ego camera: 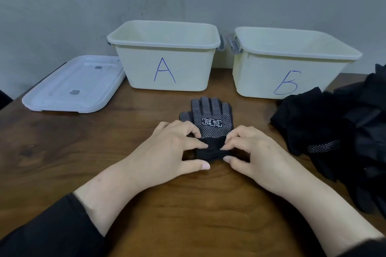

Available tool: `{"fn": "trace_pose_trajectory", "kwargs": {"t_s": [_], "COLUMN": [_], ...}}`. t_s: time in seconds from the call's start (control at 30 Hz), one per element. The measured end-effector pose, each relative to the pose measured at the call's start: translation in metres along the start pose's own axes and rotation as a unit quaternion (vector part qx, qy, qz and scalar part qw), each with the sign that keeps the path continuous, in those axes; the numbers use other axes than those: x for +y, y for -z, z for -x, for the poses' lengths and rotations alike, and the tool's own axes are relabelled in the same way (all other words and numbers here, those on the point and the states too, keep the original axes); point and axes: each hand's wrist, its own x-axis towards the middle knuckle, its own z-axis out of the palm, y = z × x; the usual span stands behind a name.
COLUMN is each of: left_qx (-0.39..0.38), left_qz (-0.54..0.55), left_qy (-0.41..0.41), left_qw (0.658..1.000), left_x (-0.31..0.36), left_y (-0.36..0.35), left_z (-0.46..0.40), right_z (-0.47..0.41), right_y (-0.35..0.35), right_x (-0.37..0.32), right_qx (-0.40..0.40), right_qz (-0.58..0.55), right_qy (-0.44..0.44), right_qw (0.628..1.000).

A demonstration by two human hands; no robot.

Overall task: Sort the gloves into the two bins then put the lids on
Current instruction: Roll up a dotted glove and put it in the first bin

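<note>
My two sleeves sit closest, at the near edge of the table (pixel 62 152), and from them both forearms reach forward to meet over one glove. My left hand (pixel 167 150) and my right hand (pixel 257 152) each pinch the cuff of the dotted glove (pixel 211 119), fingertips curled onto the bunched black knit from either side, thumbs tucked at its near edge.

From that grip the glove runs straight away from me: cuff under my fingers, palm with its white print facing up, fingers pointing at the far edge of the table, toward the gap between the two bins. Its long axis therefore aims almost midway, a shade nearer bin A (pixel 167 69) than bin B (pixel 288 77). Neither hand is clearly nearer either bin; I judge the left would carry to A and the right to B.

Both bins stand open along the far edge. The lids (pixel 73 85) lie stacked at the far left corner beside A. The pile of unsorted gloves (pixel 338 135) crowds the right edge, near my right hand.
</note>
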Motion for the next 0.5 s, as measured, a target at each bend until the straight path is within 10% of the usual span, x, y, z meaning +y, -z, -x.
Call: {"fn": "trace_pose_trajectory", "kwargs": {"t_s": [0.5], "left_qx": [0.073], "left_qz": [-0.010], "left_qy": [-0.001], "left_qw": [0.997], "left_x": [0.005], "left_y": [-0.003], "left_z": [-0.004], "right_z": [0.001], "right_y": [0.004], "right_x": [-0.013], "right_qx": [-0.021], "right_qz": [-0.069], "right_qy": [-0.053], "right_qw": [0.996]}}
